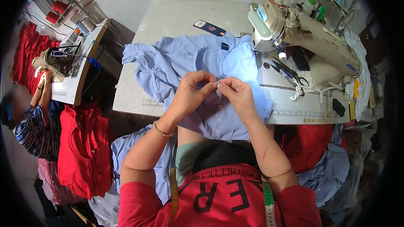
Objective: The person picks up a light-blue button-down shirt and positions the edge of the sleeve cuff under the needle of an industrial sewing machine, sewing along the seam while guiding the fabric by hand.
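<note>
A light blue button-up shirt (168, 65) lies spread over the table's front part, and its lower end hangs over the edge toward my lap. White buttons (219, 120) run down its front. Above the shirt, my left hand (193, 92) and my right hand (240, 97) meet fingertip to fingertip, both closed in a pinch. Between them shows a tiny pale bit; whether it is a button or a fold of the shirt I cannot tell. A dark hang tag (209, 28) lies at the shirt's far edge.
A sewing machine (311, 38) stands at the right of the table (168, 14), with scissors (290, 72) beside it. Red garments (82, 151) and blue garments (324, 172) are piled low on both sides. At far left, another person (35, 130) works at a second machine (50, 61).
</note>
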{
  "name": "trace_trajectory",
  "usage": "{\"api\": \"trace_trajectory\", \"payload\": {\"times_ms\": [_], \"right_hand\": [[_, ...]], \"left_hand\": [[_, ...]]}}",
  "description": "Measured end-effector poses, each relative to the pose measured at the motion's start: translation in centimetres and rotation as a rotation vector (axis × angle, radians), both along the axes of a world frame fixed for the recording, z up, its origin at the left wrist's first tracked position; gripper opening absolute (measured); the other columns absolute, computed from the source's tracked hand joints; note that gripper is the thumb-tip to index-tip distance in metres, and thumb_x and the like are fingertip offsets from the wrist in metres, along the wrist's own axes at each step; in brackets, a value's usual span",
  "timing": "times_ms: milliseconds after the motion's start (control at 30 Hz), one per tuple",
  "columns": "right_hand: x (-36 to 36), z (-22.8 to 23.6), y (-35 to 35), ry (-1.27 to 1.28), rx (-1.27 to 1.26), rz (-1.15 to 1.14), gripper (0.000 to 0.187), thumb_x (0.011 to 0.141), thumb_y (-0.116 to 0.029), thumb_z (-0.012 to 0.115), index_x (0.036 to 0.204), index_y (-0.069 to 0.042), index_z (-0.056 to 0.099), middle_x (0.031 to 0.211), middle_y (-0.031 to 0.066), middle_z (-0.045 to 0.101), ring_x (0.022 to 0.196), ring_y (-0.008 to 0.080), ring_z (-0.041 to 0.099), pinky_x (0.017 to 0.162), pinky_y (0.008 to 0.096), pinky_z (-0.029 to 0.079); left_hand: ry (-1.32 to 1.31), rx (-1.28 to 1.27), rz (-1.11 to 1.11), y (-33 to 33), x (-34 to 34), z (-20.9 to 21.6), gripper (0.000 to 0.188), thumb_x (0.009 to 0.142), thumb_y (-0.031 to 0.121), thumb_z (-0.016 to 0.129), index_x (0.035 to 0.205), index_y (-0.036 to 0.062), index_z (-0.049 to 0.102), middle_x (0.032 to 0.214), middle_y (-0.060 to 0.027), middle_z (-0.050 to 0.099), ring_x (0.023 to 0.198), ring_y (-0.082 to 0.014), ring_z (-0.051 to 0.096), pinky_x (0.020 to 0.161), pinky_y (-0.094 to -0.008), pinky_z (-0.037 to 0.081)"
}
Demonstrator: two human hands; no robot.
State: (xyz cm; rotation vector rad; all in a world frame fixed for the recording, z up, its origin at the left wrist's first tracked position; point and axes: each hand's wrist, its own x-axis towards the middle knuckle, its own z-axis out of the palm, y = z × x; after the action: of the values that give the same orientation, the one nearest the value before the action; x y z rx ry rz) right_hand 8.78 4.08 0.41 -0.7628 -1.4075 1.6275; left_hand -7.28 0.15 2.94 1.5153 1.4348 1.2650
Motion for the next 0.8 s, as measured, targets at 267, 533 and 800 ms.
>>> {"api": "trace_trajectory", "payload": {"times_ms": [267, 533, 800], "right_hand": [[0.1, -0.3, -0.6, 0.013, 0.026, 0.014, 0.014, 0.088, -0.011, 0.061, 0.095, 0.000, 0.063, 0.079, -0.0047, 0.057, 0.072, 0.0016, 0.048, 0.064, 0.0166, 0.039], [-0.1, -0.2, -0.9, 0.047, 0.026, 0.023, 0.014, 0.090, -0.014, 0.059, 0.094, -0.002, 0.062, 0.079, -0.0065, 0.054, 0.072, 0.0004, 0.045, 0.062, 0.0159, 0.036], [0.1, 0.0, -1.4, -0.011, 0.042, 0.029, 0.013, 0.089, -0.013, 0.059, 0.094, -0.002, 0.060, 0.078, -0.0045, 0.055, 0.070, 0.0014, 0.047, 0.062, 0.0175, 0.038]], "left_hand": [[0.176, 0.037, -0.048, -0.4, -2.1, -0.1, 0.019, 0.080, 0.013, 0.070, 0.092, 0.0004, 0.063, 0.091, -0.0032, 0.062, 0.085, -0.0114, 0.056, 0.076, -0.0256, 0.045], [0.230, 0.168, -0.262, 0.4, -2.7, 0.0, 0.021, 0.081, 0.017, 0.069, 0.094, 0.0013, 0.064, 0.096, -0.0056, 0.060, 0.087, -0.0149, 0.055, 0.075, -0.0274, 0.046], [0.030, 0.086, -0.249, -0.1, -2.0, -0.5, 0.015, 0.081, 0.014, 0.068, 0.086, 0.0010, 0.061, 0.095, -0.0055, 0.060, 0.091, -0.0143, 0.054, 0.082, -0.0267, 0.042]]}}
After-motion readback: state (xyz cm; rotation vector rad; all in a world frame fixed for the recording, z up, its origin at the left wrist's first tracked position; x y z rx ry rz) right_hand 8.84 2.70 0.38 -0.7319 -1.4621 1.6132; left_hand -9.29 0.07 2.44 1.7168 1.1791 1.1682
